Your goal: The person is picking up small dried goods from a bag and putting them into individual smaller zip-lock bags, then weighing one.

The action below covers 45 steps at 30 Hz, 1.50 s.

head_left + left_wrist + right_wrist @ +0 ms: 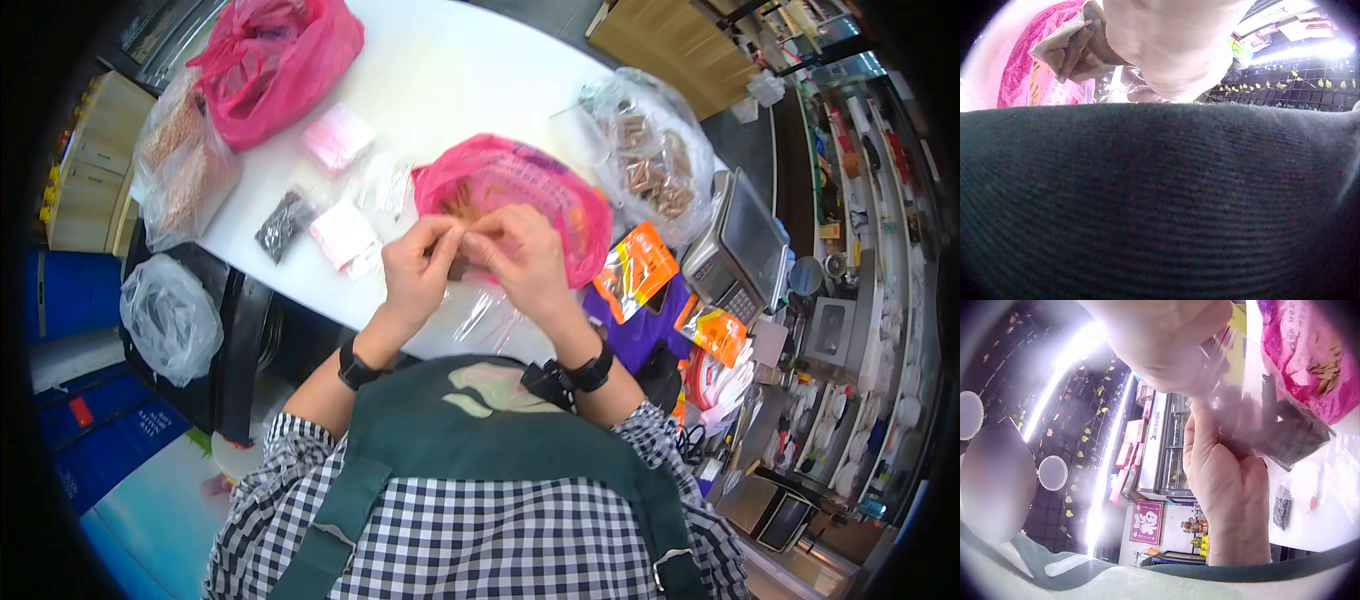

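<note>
Both hands meet over the front of the table. My left hand (412,275) and right hand (525,262) pinch the top of a small clear zip bag (1294,428), thumbs and fingertips close together. Dark brown stick-like pieces lie in the lower part of this bag, and red lines run along its top edge. Just beyond the hands, an open pink plastic bag (588,225) holds loose light-brown pieces. Under the hands lie clear empty-looking bags (480,318) near the table's front edge. In the left wrist view, the apron covers most of the picture.
On the left are a pink bag (290,75), packs of beige grains (190,180), a dark packet (285,226) and white-and-pink packs (343,236). To the right stand a clear bag of brown pieces (655,160), orange pouches (635,272) and a scale (735,245).
</note>
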Tool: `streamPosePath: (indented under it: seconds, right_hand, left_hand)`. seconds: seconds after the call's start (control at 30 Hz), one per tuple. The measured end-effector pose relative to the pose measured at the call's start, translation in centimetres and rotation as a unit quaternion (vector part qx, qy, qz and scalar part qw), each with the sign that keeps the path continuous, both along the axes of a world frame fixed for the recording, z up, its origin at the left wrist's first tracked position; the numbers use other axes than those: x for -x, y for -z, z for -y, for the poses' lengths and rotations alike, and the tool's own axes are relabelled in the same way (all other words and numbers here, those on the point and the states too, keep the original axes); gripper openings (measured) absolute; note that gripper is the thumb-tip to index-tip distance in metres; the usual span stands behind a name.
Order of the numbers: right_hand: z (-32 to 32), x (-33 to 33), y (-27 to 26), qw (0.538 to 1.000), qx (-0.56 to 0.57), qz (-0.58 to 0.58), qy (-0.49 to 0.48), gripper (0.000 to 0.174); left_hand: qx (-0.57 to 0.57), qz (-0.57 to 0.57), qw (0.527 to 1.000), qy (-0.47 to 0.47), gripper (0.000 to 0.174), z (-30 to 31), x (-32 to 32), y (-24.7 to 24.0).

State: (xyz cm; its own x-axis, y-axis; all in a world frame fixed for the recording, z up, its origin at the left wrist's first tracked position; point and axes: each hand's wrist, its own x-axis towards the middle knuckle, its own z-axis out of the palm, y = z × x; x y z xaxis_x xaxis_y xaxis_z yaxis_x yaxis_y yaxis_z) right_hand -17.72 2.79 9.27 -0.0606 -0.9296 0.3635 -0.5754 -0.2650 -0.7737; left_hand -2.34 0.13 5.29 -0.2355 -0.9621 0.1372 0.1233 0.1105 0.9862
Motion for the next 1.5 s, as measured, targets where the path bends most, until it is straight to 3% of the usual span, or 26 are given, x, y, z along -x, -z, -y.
streamPosePath:
  seconds: [0.03,0.2,0.23,0.3,0.5,0.6,0.67,0.73,0.97,1.03,1.1,1.17,1.33,1.5]
  right_hand:
    - [0.2,0.0,-0.1,1.000,0.007,-0.009,0.006,0.011]
    - [0.3,0.0,0.7,0.999,0.039,0.000,-0.018,0.010]
    - [0.3,0.1,0.1,0.999,0.045,-0.008,-0.021,0.009]
    - [0.2,0.1,-0.5,0.998,0.058,-0.023,-0.022,0.009]
    - [-0.3,0.1,0.5,0.999,0.024,0.044,-0.001,0.008]
    - [-0.6,0.4,0.9,0.999,0.013,0.044,0.004,0.008]
    - [-0.9,0.5,0.9,0.999,0.015,0.037,0.001,0.008]
    - [-1.0,0.5,0.9,0.999,0.016,0.031,-0.003,0.007]
    - [-1.2,0.5,1.4,0.983,-0.092,0.157,0.013,0.019]
    - [-1.4,0.4,0.0,0.952,-0.174,0.250,0.021,0.016]
    - [-1.2,0.6,1.8,0.920,-0.163,0.355,0.006,0.017]
    - [-1.2,0.5,1.8,0.894,-0.180,0.410,0.014,0.020]
    - [-1.1,-0.3,1.2,0.876,-0.218,0.430,0.011,0.013]
    - [-0.8,-0.6,2.0,0.900,-0.170,0.401,0.013,0.012]
  left_hand:
    - [0.067,0.065,0.995,-0.016,0.010,0.3,0.1,0.3]
    - [0.040,0.039,0.998,-0.001,0.011,0.2,0.2,-0.1]
    - [0.084,0.088,0.993,0.000,0.011,0.3,0.1,-1.2]
    - [0.097,0.071,0.993,-0.009,0.010,0.5,0.3,0.7]
    - [0.075,0.067,0.995,-0.010,0.010,0.5,0.5,0.8]
    - [0.019,-0.021,1.000,-0.005,0.010,0.4,0.6,0.2]
    - [0.002,-0.012,0.998,0.066,0.010,0.5,0.4,-0.2]
    - [0.004,0.002,0.998,0.068,0.010,0.6,0.1,0.1]
    - [-0.022,-0.002,1.000,0.016,0.011,0.8,-0.2,1.6]
    - [-0.047,-0.011,0.998,0.030,0.011,0.7,-0.5,1.0]
    - [-0.055,-0.004,0.998,0.027,0.010,0.4,-0.4,0.5]
    - [-0.089,-0.084,0.992,0.034,0.010,0.4,-0.1,0.1]
    - [-0.083,-0.096,0.991,0.051,0.011,0.3,0.3,0.1]
    - [-0.084,-0.085,0.991,0.056,0.013,0.4,0.4,-0.1]
